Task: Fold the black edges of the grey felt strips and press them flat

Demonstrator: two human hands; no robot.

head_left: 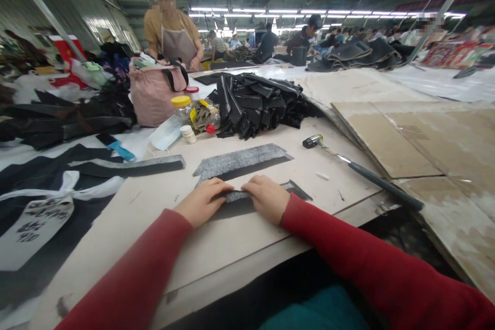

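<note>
A dark strip with a grey fuzzy face (235,208) lies across the board in front of me. My left hand (204,200) pinches its upper edge from the left, thumb against the bent fingers. Close beside it, my right hand (266,197) grips the same edge from the right, the fingertips of both hands almost meeting. Part of the strip is hidden under the fingers. Just beyond my hands lies a second grey-and-black strip (243,159), flat on the board. A narrower strip (131,166) rests to the left.
A hammer (381,184) lies to the right, near cardboard sheets (410,134). Behind are a heap of dark strips (255,100), a yellow-lidded jar (181,107) and a pink bag (154,93). A blue-handled scraper (121,149) lies left. A person in an apron (178,41) stands across the table.
</note>
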